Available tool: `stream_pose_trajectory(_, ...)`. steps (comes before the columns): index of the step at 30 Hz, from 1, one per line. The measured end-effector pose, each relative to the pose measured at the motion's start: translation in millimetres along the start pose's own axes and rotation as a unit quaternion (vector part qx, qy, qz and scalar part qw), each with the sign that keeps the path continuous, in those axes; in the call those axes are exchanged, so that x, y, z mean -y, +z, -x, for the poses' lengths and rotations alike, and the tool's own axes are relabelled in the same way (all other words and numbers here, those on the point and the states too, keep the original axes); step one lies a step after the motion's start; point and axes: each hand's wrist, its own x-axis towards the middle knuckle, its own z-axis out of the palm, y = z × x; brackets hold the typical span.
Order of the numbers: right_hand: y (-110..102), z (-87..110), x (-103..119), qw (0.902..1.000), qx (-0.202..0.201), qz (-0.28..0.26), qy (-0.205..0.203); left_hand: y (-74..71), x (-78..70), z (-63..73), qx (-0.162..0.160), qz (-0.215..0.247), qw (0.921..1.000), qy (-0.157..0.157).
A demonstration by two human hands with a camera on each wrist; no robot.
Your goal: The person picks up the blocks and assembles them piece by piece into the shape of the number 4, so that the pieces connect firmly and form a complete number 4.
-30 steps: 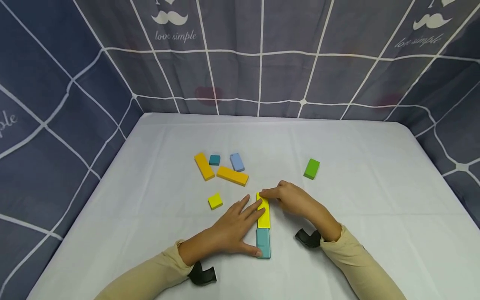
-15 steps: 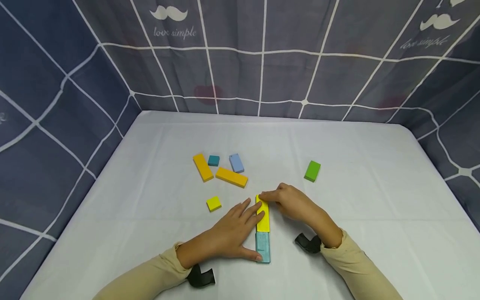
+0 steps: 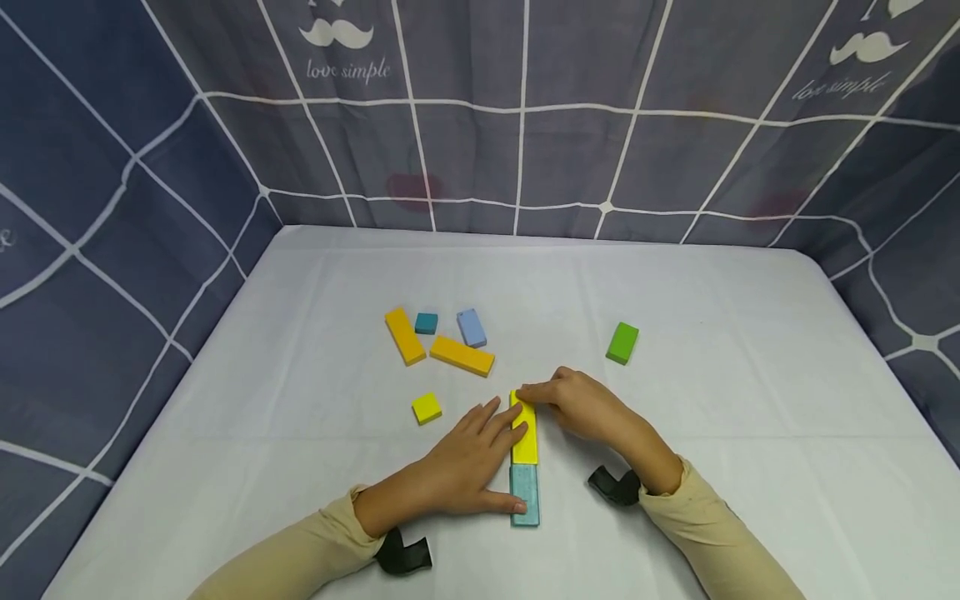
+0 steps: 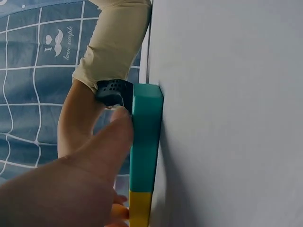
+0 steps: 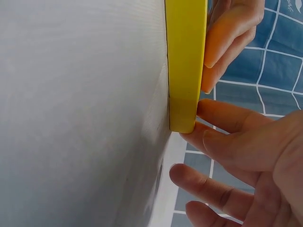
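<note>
A yellow rectangular block [image 3: 527, 450] and a teal block [image 3: 524, 479] lie end to end in a straight line on the white table. My left hand [image 3: 457, 471] is spread from the left, two fingertips on the yellow block's top and the thumb over the teal one. Close up in the left wrist view, the thumb tip meets the teal block's [image 4: 146, 137] upper face. At the yellow block's far end is my right hand [image 3: 588, 407], its index finger reaching onto the top. The right wrist view shows fingertips touching the yellow block [image 5: 184, 61] around its end, the other fingers loosely bent.
Beyond the left hand lie two orange blocks [image 3: 405, 337], a small teal block [image 3: 426, 323], a light blue block [image 3: 472, 327] and a small yellow block [image 3: 427, 408]. A green block [image 3: 622, 343] is farther right. A grey gridded curtain [image 3: 480, 150] borders the table [image 3: 712, 333].
The left thumb has shifted slightly farther over the teal block. Both hands otherwise keep their places, and the blocks stay in line; the head view has tilted a little.
</note>
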Motion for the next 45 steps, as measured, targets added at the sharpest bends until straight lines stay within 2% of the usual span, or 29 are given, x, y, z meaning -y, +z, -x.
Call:
stream_pose_trajectory(12, -3.2, 1.3, -0.8, 0.9996, 0.009, -0.017, 0.022, 1.8, -0.9, 1.1, -0.004, -0.016, 0.9999, -0.002)
stream_pose_trajectory(15, -6.2, 3.9, -5.0, 0.9996, -0.009, -0.016, 0.021, 1.2, -2.0, 1.1, -0.004, -0.017, 0.9998, 0.002)
stream_pose_trajectory(19, -15.8, 9.8, -18.8, 0.9975, -0.057, 0.021, 0.038, 0.9, -3.0, 0.8, -0.009, -0.017, 0.9998, 0.005)
stream_pose_trajectory(22, -26.5, 18.1, -34.9, 0.9923, -0.091, 0.054, 0.065, 1.5, -3.4, 1.7, -0.011, -0.015, 0.9998, 0.005)
stream_pose_trajectory(24, -33.9, 25.5, -46.4, 0.9885, -0.099, 0.062, 0.096, 2.0, -3.8, 2.7, -0.011, -0.015, 0.9998, 0.005)
stream_pose_trajectory(26, -40.2, 33.3, -57.1, 0.9848, -0.094, 0.065, 0.131, 2.2, -4.2, 3.8, -0.011, -0.015, 0.9998, 0.007)
stream_pose_trajectory(30, -47.6, 44.2, -73.0, 0.9785, -0.059, 0.070, 0.185, 1.7, -4.5, 4.9, -0.013, -0.017, 0.9997, 0.008)
stream_pose_trajectory(37, -42.5, 43.0, -84.7, 0.9832, -0.029, 0.063, 0.169, -0.4, -3.9, 4.9, -0.015, -0.013, 0.9998, 0.007)
stream_pose_trajectory(45, -38.9, 38.2, -76.3, 0.9804, -0.038, 0.104, 0.163, 0.2, -3.3, 5.4, -0.016, -0.009, 0.9998, 0.007)
